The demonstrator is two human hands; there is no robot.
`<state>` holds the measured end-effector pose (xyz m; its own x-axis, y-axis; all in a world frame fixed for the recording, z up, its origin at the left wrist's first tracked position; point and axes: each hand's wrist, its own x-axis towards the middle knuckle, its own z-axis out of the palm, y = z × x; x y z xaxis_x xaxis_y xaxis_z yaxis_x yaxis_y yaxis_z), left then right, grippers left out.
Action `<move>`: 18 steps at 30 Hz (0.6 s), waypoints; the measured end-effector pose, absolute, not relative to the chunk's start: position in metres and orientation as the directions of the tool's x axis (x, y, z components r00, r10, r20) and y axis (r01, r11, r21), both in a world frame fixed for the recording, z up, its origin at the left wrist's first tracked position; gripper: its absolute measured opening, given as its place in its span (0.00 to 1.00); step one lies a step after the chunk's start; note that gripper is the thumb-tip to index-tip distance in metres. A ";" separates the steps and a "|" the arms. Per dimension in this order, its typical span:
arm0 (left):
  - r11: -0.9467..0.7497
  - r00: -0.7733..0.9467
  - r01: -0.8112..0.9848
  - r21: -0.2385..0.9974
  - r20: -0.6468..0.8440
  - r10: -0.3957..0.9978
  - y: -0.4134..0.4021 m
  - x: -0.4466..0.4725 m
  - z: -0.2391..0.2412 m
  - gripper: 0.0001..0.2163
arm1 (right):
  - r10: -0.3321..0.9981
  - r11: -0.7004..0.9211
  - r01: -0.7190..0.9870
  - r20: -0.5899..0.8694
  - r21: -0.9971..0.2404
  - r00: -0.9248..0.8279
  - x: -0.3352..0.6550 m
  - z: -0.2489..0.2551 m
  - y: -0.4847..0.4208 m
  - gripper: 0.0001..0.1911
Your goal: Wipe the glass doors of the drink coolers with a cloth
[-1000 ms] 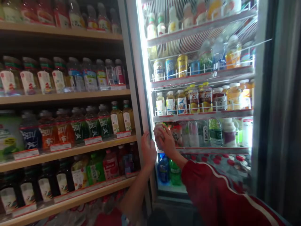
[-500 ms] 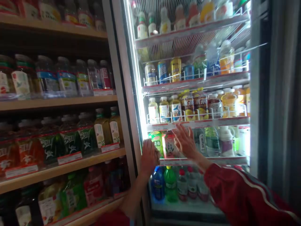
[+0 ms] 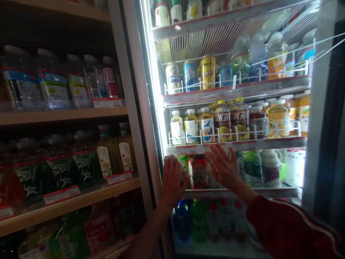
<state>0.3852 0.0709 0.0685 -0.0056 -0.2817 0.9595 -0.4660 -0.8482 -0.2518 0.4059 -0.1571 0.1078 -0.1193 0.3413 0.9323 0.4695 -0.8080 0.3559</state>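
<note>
My left hand (image 3: 171,181) is closed around a crumpled pale cloth (image 3: 170,160) at the left end of a shelf in the lit drinks cooler. Part of the cloth is hidden by my fingers. To the right, my right hand (image 3: 223,166) holds nothing, its fingers stretched out and apart. Its fingertips are at the price rail (image 3: 185,149) of the shelf above; whether they touch it I cannot tell. Between my hands stands a red-labelled drink bottle (image 3: 198,171). Partly covered by my left hand is a green-labelled bottle (image 3: 183,161).
White wire guards (image 3: 249,132) run along the cooler shelves in front of bottles and cans. A dark frame post (image 3: 134,108) divides the cooler from wooden shelves (image 3: 67,117) of bottles on the left. Blue and green bottles (image 3: 198,219) stand on the bottom level.
The view has moved closer to the cooler and turned slightly right. My left hand still grips the cloth, whose white part now shows above the fingers. My right hand stays open near the rail.
</note>
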 end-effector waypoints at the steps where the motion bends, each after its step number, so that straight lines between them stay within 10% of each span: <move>1: -0.844 -0.017 -0.463 -0.269 0.955 -0.296 0.072 0.386 0.071 0.34 | 0.342 -0.810 0.466 0.932 0.356 -0.119 0.406 0.108 -0.157 0.31; 9: -0.878 -0.093 -0.439 -0.191 0.981 -0.167 0.088 0.393 0.126 0.31 | 0.336 -0.825 0.446 0.936 0.347 -0.107 0.407 0.107 -0.156 0.28; 18: -0.799 -0.079 -0.425 -0.426 0.896 -0.436 0.075 0.389 0.095 0.31 | 0.378 -0.783 0.493 0.920 0.379 -0.107 0.401 0.111 -0.161 0.26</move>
